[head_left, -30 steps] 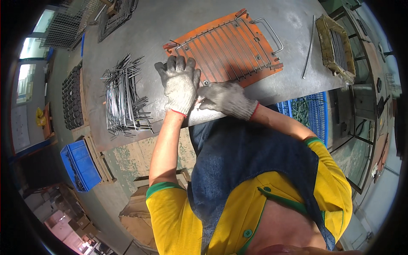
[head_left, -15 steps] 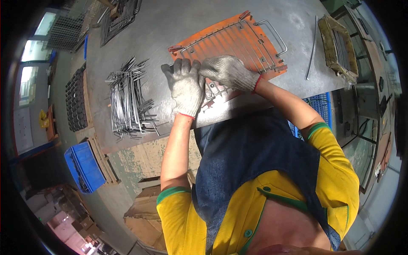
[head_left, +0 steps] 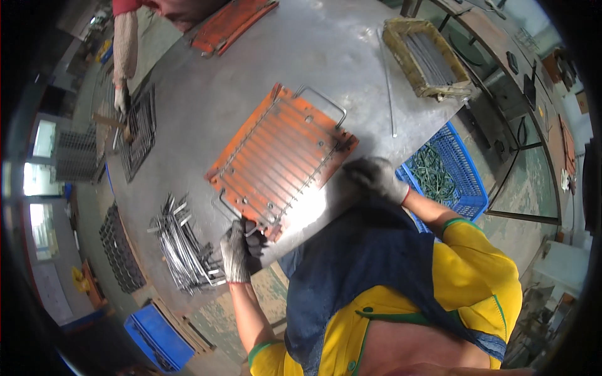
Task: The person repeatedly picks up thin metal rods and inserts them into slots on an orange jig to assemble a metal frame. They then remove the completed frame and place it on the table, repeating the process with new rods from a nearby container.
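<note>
On the metal table lies an orange jig plate [head_left: 290, 128] with a wire grill rack [head_left: 276, 150] of parallel rods set on it. A bent wire handle [head_left: 323, 102] sticks out at its far right end. My left hand [head_left: 236, 254], in a grey-white work glove, is at the near left corner, its fingers closed round another bent wire handle [head_left: 219, 203] there. My right hand [head_left: 381, 178], also gloved, is apart from the plate, by the table's near edge on the right; its darkened fingers are smeared. Bent metal rods [head_left: 182, 244] lie heaped left of my left hand.
A yellowish tray [head_left: 392, 47] of rods and one long rod [head_left: 390, 94] lie at the right. Below stands a blue basket [head_left: 467, 178] of green strips. Far left, a co-worker's gloved hand [head_left: 121, 100] is at stacked wire frames [head_left: 139, 135]; another orange plate [head_left: 232, 28] lies behind.
The view has turned, bringing in a co-worker's arm. Both hands have left the rack's near middle: my left went to the handle at the left end, my right off to the right.
</note>
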Demonstrator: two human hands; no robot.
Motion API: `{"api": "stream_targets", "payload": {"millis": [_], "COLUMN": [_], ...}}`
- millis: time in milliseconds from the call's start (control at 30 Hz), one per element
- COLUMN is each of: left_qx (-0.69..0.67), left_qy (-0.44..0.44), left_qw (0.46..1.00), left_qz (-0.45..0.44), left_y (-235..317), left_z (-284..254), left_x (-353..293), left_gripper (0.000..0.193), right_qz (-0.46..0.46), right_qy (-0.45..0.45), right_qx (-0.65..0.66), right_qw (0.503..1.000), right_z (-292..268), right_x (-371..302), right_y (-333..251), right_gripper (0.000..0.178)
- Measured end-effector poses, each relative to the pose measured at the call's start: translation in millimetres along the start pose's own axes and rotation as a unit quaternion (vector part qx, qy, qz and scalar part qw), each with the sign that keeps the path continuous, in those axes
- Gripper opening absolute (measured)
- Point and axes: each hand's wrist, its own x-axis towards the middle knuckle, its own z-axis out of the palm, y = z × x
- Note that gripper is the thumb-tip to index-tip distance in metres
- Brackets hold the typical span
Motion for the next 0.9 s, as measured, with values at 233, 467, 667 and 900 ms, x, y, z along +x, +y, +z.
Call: {"api": "stream_targets", "payload": {"millis": [233, 467, 667, 900], "left_qx": [-0.166, -0.100, 0.409, 0.486], "left_qy": [-0.083, -0.205, -0.013, 0.180], "left_qw": [0.983, 0.973, 0.778, 0.663], "left_qz": [0.002, 0.048, 0.476, 0.541], "left_y": [-9, 43, 50, 37], "left_z": [82, 201, 248, 93], "left_x": [19, 88, 113, 85], "left_gripper": [0.041, 0.041, 0.036, 0.027], "right_qz": [-0.008, -0.008, 0.003, 0.027], "right_qy": [-0.025, 0.006, 0.056, -0.014], "right_qx": [-0.085, -0.055, -0.026, -0.091], "right_qw": [0.996, 0.998, 0.998, 0.995], "right_z": [10, 7, 4, 16], "right_x": [-4, 0, -2, 29], "right_y": [-6, -11, -10, 3], "right_gripper": [0.026, 0.023, 0.020, 0.029]}}
